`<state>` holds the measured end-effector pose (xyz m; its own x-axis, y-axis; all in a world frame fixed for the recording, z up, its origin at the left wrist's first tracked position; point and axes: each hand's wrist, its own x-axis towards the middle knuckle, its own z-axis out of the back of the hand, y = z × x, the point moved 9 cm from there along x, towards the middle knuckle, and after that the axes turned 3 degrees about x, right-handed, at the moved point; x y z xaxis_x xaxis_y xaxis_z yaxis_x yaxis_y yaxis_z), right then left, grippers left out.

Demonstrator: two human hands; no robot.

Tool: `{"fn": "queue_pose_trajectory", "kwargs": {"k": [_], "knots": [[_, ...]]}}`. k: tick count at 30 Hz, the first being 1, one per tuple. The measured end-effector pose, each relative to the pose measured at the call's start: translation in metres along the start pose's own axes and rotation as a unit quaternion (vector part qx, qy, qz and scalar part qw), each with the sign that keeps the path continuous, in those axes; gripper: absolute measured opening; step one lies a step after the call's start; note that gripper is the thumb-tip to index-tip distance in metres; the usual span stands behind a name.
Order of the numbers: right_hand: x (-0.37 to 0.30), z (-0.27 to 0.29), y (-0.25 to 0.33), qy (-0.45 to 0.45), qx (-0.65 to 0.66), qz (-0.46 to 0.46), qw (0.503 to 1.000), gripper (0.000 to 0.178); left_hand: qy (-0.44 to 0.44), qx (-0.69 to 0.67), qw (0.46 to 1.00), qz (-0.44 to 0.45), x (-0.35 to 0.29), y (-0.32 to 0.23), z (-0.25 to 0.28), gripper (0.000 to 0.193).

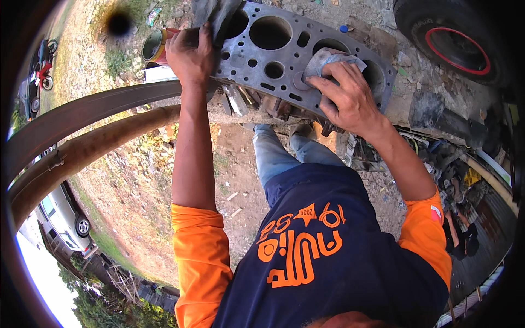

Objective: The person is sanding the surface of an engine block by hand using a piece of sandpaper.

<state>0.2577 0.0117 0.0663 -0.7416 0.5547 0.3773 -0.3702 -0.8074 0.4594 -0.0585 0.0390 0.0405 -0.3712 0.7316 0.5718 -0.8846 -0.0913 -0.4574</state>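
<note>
A grey metal engine block lies before me, its flat top face up, with large round bores and smaller holes. My right hand presses a crumpled pale grey-blue cloth onto that face, between the bores on the right. The fingers are bent over the cloth, and a thin grey rounded edge shows beneath it. At the block's left end, my left hand is closed, thumb pointing up. It lies against a dark, cloth-like piece; what its fingers grip is hidden.
A yellow-and-red tin stands beside my left hand. A tyre with a red rim lies at the far right. A dark curved beam and a brown pipe run in from the left. A person is at the right edge.
</note>
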Motion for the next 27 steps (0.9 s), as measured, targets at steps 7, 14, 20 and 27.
{"fn": "queue_pose_trajectory", "kwargs": {"k": [7,14,20,27], "knots": [[-0.010,-0.014,0.009,0.030,-0.005,0.047,0.998,0.033,-0.007,-0.015,1.000,-0.001,-0.002,0.000,0.000,0.039],[-0.008,-0.007,0.012,0.025,-0.070,0.061,0.995,0.030,-0.008,0.001,1.000,0.001,-0.004,-0.001,0.000,0.039],[-0.016,-0.010,0.021,0.032,-0.078,0.075,0.994,0.030,0.003,-0.025,0.999,0.031,-0.005,0.005,-0.003,0.040],[-0.008,-0.006,0.013,0.031,-0.089,0.054,0.994,0.032,0.000,0.003,1.000,-0.012,-0.002,-0.002,-0.001,0.040]]}}
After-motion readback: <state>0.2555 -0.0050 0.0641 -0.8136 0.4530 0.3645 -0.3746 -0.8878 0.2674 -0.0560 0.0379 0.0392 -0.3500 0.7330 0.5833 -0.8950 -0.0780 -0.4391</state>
